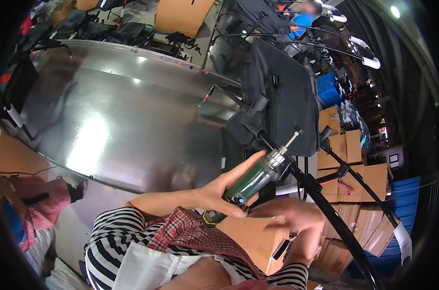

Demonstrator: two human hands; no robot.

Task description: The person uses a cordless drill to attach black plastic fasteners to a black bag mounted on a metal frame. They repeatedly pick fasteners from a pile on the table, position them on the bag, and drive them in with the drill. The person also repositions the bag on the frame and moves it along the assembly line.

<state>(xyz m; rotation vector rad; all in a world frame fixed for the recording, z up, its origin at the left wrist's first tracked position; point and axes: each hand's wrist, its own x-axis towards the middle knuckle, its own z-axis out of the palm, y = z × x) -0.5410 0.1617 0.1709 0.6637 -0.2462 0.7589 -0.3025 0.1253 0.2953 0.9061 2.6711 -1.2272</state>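
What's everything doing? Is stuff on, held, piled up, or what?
Green power screwdriver, held; can't tell if it's spinning.
Left hand, closed around the screwdriver.
Right hand, blurred; grip unclear.
Overhead light, lit.
Cardboard boxes, piled up.
Metal table, shiny.

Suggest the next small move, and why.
Probably steady the black tube with the right hand: it's blurred, with no grip on the tube visible, while the left hand holds the green power screwdriver, its bit pointing forward.
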